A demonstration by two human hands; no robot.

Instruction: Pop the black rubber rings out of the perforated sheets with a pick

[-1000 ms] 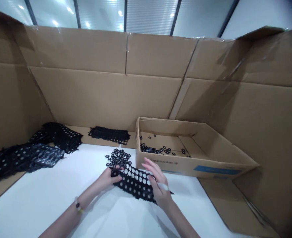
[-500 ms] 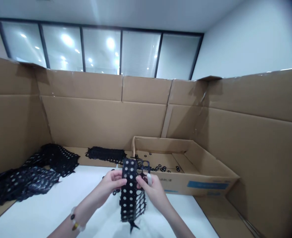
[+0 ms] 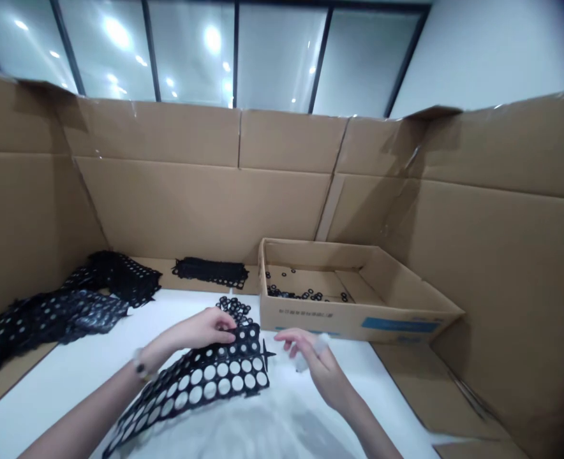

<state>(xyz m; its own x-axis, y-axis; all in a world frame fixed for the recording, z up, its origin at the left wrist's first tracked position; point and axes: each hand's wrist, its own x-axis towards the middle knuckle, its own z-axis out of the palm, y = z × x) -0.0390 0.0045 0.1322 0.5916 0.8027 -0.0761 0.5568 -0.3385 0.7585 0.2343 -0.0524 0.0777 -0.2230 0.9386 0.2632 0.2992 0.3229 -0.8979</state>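
The head-worn camera faces forward and down, looking closely over a white table (image 3: 85, 331) toward cardboard walls (image 3: 191, 210).

Workroom, white bench (image 3: 397, 389), cardboard walls (image 3: 191, 204); glazed partition (image 3: 277, 57)

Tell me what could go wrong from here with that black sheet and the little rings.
The black perforated sheet, gripped by the left hand, sits right beside the loose black rings, so a careless swing might scatter them across the white table. Its pointed corner could also snag on the right hand.
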